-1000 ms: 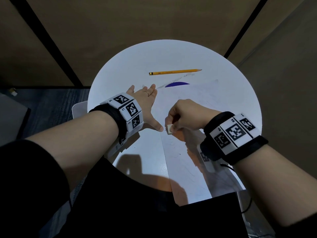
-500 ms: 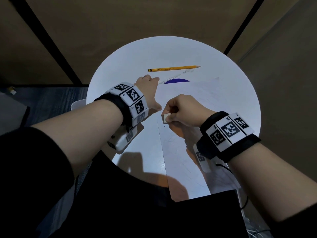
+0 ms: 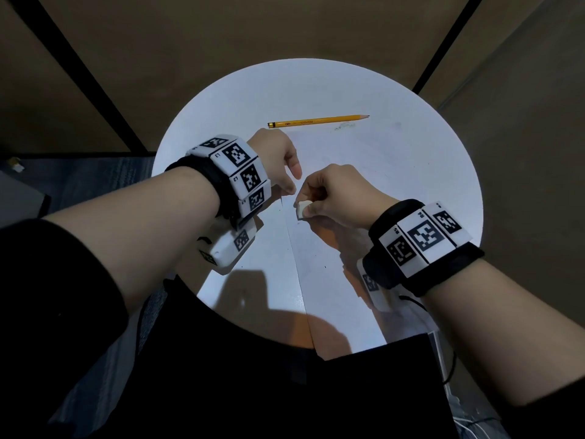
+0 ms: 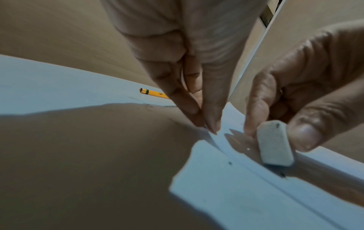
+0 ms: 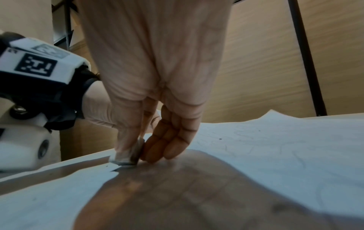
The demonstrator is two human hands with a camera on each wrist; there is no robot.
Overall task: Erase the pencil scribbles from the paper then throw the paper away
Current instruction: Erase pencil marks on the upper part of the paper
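Since a second ago the left hand (image 3: 278,163) has left its flat, spread press on the sheet and drawn back toward the right hand (image 3: 335,193), its fingers now gathered downward.

Nearest the body, the white paper (image 3: 335,274) hangs past the near rim of the round white table (image 3: 253,99), its left edge running as a straight line up toward the hands. Faint pencil scribbles (image 5: 256,140) show on it in the right wrist view, with a few dark specks scattered about.

Above that, the right hand pinches a small white eraser (image 3: 302,210) between thumb and forefinger, the remaining fingers curled under; the eraser's lower end meets the paper close to its left edge. Just beside it to the left, the left hand's fingertips (image 4: 211,124) point down together at the paper edge. Whether they pinch the sheet or only touch it cannot be told. Both wrists carry bands of white blocks with black square markers.

Farther off, a yellow pencil (image 3: 316,121) lies across the table beyond the paper, point to the right, well apart from both hands. Brown panels with dark strips stand behind the table.
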